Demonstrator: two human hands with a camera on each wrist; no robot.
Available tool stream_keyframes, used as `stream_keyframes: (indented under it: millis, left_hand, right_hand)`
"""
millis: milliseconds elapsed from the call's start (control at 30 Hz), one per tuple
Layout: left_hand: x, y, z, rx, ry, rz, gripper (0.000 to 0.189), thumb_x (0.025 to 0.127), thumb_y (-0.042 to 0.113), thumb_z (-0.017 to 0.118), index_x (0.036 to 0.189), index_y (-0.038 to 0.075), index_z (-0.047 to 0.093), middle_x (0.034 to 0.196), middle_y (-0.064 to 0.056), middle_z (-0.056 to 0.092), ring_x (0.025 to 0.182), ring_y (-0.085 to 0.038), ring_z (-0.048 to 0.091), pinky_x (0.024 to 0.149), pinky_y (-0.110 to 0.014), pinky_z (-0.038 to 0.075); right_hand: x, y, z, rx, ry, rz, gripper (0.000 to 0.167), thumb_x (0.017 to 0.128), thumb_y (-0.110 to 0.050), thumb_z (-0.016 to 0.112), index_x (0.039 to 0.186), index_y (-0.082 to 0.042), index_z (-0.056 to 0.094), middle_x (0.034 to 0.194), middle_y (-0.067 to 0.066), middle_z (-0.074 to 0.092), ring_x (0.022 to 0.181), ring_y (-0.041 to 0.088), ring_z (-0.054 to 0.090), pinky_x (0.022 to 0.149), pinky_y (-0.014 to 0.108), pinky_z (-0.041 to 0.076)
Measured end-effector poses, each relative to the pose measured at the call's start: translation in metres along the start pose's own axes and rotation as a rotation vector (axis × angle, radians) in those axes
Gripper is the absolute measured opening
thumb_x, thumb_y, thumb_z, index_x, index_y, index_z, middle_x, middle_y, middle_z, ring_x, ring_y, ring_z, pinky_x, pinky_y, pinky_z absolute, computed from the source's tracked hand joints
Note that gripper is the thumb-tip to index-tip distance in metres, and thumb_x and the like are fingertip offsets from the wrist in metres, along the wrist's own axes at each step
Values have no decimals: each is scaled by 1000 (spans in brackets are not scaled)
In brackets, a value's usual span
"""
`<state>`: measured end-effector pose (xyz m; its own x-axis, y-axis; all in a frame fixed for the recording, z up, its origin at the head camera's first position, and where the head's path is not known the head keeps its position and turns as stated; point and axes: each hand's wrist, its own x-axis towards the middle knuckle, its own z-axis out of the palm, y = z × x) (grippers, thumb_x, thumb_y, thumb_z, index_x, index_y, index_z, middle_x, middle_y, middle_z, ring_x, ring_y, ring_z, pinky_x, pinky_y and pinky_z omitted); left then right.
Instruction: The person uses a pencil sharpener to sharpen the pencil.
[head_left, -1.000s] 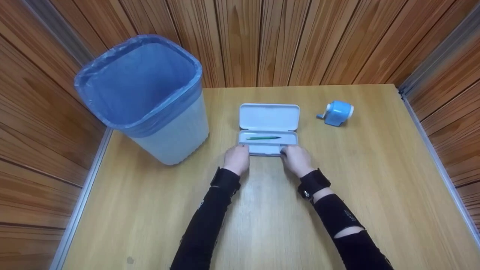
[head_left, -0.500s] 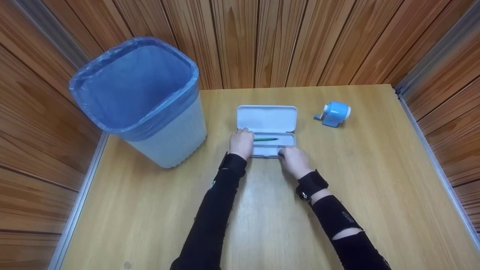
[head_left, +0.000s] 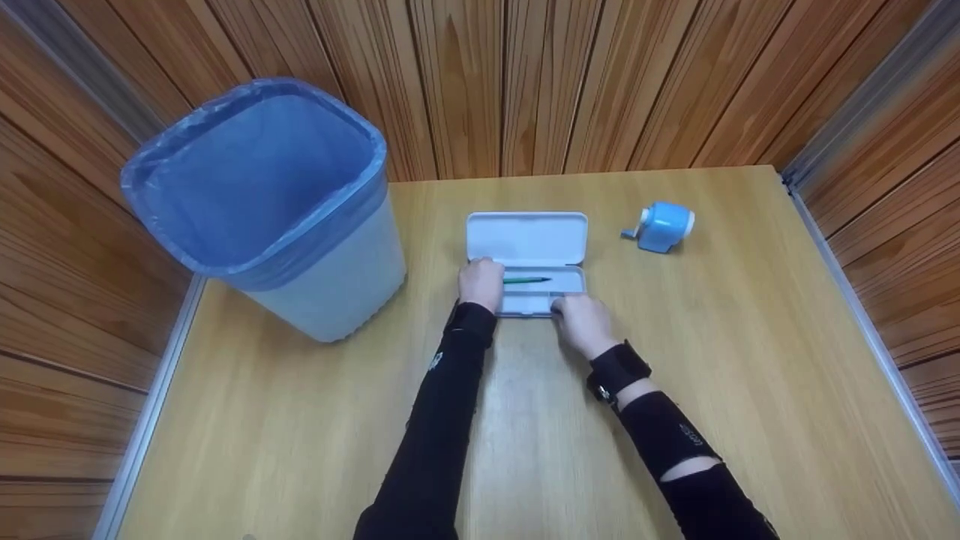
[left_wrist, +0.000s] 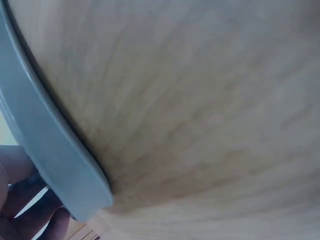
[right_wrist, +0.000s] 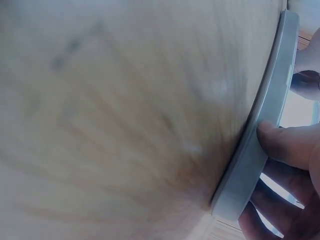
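Note:
A pale pencil case (head_left: pixel 525 237) lies with its lid raised at the back and a divided tray at the front. In the tray is a green pencil (head_left: pixel 527 280) with a dark tip pointing right. My left hand (head_left: pixel 481 285) is over the tray's left end with curled fingers, hiding the pencil's left end; I cannot tell whether it pinches the pencil. My right hand (head_left: pixel 586 322) grips the case's front right corner. In the right wrist view its thumb (right_wrist: pixel 286 142) presses the front wall, while the fingers curl round the end. The left wrist view shows fingers (left_wrist: pixel 52 220) beyond the front wall.
At the left stands a tall bin (head_left: pixel 337 274) with a blue liner (head_left: pixel 255 172). A blue hand-crank pencil sharpener (head_left: pixel 664 227) stands back right, its handle toward the case. Wood-panelled walls border the table (head_left: pixel 540 435) at the back and sides.
My left hand has moved from the case's front left corner forward onto the tray's left end, covering part of the pencil. My right hand has kept its grip. The view has shifted slightly.

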<state>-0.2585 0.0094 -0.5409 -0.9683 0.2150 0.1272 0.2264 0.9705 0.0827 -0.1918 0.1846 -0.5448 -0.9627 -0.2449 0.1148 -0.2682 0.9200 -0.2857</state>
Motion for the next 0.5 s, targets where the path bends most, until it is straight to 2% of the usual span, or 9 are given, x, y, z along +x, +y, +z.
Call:
stream_keyframes:
  millis: [167,333,500]
  left_hand:
    - [1,-1,2,16,-17,1,30,95,7,51,92,14,80,90,-6,76,89,-24,70,74,-37,59]
    - [-1,-5,4,36,8,53,28,96,7,50,96,11,78,94,-7,75,93,-25,68,76,-38,58]
    - [-5,-9,1,16,37,113,25,97,4,46,101,5,71,94,-11,75,91,-28,70,81,-39,57]
  right_hand:
    - [1,-2,1,11,-8,5,14,86,-2,64,73,-6,68,75,12,70,73,34,67,66,47,53]
    - [0,-3,0,12,-7,-1,13,87,-3,64,75,-6,68,76,13,71,73,34,67,66,47,53]
    - [-1,-1,-1,-2,-19,2,12,89,-5,65,78,-5,69,78,14,71,74,34,68,67,48,54]
